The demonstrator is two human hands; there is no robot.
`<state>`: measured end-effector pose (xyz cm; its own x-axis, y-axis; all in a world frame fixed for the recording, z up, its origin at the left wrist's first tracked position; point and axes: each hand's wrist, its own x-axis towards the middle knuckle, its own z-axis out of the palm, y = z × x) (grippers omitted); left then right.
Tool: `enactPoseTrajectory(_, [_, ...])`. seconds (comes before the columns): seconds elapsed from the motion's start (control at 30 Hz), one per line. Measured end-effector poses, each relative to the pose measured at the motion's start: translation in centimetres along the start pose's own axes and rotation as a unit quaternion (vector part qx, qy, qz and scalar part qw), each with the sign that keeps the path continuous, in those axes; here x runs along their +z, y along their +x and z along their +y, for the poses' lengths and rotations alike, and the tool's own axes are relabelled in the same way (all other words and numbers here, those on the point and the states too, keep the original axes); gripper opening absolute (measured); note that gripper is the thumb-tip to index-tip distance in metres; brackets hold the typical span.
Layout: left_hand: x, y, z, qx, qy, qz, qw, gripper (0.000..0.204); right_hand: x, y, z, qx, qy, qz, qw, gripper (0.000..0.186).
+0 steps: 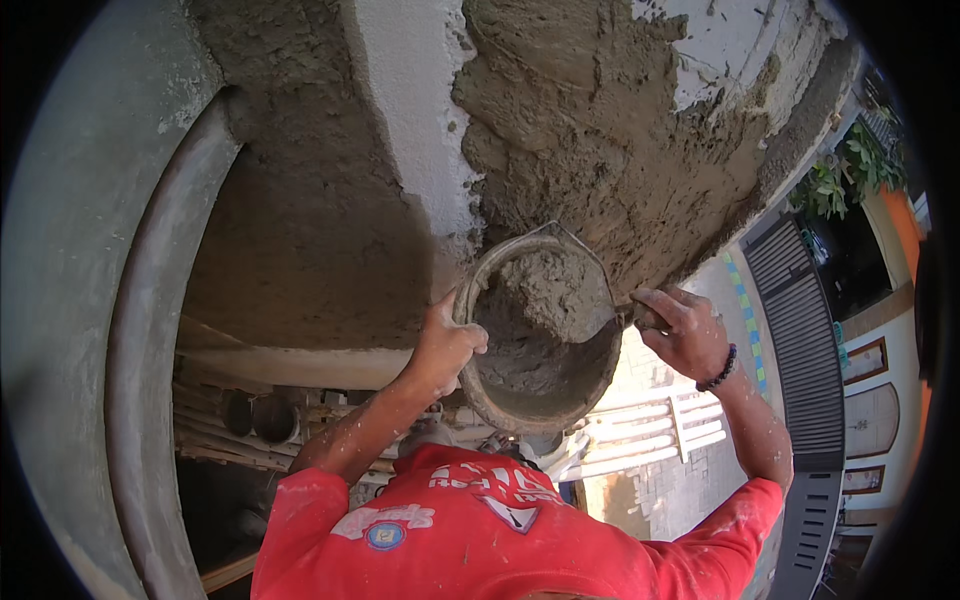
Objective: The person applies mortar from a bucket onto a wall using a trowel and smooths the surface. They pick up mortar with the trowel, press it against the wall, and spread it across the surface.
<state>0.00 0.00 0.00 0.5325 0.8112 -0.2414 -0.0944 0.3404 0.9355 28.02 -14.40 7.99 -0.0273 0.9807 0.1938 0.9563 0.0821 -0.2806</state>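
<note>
Left hand (447,352) of a worker in a spattered red shirt (470,545) pinches the rim of a bucket (520,420), thumb hooked over the edge and the other fingers partly hidden, while the right hand (692,330), a dark beaded bracelet (718,370) at its wrist, wraps closed around the handle of a trowel (627,313). A thick heap of wet grey mortar (555,290) rides on the trowel's blade, over the bucket's mouth, with more mortar lining the inside below it; the bucket itself hangs between the two hands, just beneath the coated surface. From where an onlooker stands, good handling looks to rest on a firm left grip that keeps the bucket close under the blade, a level right wrist, and a load centred well in from the edge so that drips fall back inside; a smaller heap would probably be easier to control. Beyond the bucket rises a wall (600,150) roughly covered in brown mortar, split by a pale strip (405,110), with a smooth, curved concrete band (150,330) off to the left. Farther off, pale poles (645,435) cross above sunlit paving (690,485), and past them stand a dark slatted gate (800,330) and a leafy plant (845,175).
</note>
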Motion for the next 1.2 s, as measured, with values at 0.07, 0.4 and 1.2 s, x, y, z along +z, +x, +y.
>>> enactPoseTrajectory(0.07, [-1.2, 0.8, -1.3, 0.011, 0.001, -0.001, 1.0, 0.061, -1.8, 1.0, -0.5, -0.011, 0.022, 0.009, 1.0, 0.041])
enactPoseTrajectory(0.4, [-1.1, -1.0, 1.2, 0.059, -0.006, 0.046, 0.997, 0.063, -23.1, 5.4, -6.8, -0.248, -0.013, 0.089, 0.964, 0.041])
enactPoseTrajectory(1.2, [-0.4, 0.0, 0.4, 0.031, 0.027, 0.035, 0.999, 0.062, -9.2, 4.7, 0.4, 0.008, -0.158, -0.218, 0.963, 0.04])
